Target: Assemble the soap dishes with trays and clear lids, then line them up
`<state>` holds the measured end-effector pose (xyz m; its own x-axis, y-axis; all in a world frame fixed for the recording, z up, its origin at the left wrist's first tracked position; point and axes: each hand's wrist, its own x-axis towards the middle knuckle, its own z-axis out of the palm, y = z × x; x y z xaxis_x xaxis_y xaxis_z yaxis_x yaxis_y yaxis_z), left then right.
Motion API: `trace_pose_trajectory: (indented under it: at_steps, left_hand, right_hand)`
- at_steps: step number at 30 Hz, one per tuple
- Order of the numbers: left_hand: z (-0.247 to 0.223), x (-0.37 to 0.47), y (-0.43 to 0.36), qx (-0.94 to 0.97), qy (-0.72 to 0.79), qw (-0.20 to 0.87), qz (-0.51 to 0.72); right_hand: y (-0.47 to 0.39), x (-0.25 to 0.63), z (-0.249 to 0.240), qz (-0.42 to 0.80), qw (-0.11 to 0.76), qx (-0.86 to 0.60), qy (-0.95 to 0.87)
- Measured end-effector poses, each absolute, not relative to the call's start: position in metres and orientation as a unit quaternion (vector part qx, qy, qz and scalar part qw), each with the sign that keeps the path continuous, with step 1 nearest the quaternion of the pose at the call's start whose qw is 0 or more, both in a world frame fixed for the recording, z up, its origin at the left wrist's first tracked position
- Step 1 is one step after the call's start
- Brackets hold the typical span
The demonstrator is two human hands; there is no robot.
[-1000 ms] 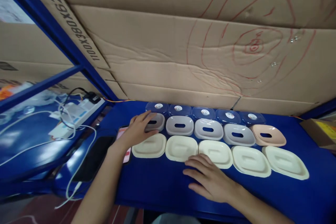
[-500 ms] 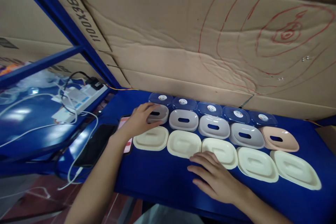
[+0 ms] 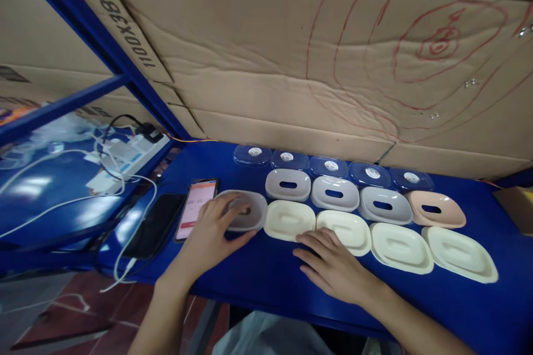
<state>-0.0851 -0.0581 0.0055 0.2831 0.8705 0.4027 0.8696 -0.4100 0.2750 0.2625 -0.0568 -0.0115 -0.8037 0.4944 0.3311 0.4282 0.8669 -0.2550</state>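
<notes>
My left hand (image 3: 214,236) is around a grey oval plastic dish (image 3: 259,206) with a slot in its floor, at the left end of the front row. Its fingers reach over the dish, and the thumb lies by the near rim. The cream dish at that spot is hidden from view. With fingers spread, my right hand (image 3: 327,266) rests at the near edges of a cream dish (image 3: 290,220) and another cream dish (image 3: 343,230). Behind them stand a grey slotted dish (image 3: 287,195), more grey ones and a peach slotted dish (image 3: 449,211).
Clear lids (image 3: 291,162) with round stickers line the back, before a cardboard wall (image 3: 250,55). A lit phone (image 3: 195,208) lies left of the dishes, near a dark phone (image 3: 154,227), white cables and a power strip (image 3: 129,163). A blue frame bar (image 3: 75,100) crosses the left.
My left hand has brought the leftmost grey slotted dish forward from the middle row to where the leftmost cream dish was seen. My right hand stays nearly in place.
</notes>
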Motion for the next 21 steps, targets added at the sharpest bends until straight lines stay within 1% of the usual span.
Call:
trace_pose_trajectory:
  at_steps: [7, 13, 21]
  left_hand:
    - [-0.009, -0.081, -0.065, 0.784, 0.568, -0.023, 0.248]
    - [-0.016, -0.078, -0.064, 0.784, 0.575, -0.028, 0.231]
    - [-0.017, -0.081, -0.061, 0.791, 0.564, -0.006, 0.237]
  right_hand:
    - [-0.059, 0.260, -0.010, 0.065, 0.211, -0.257, -0.941]
    - [-0.058, 0.260, -0.012, 0.055, 0.195, -0.270, -0.941]
    - [-0.057, 0.262, -0.013, 0.068, 0.190, -0.266, -0.942]
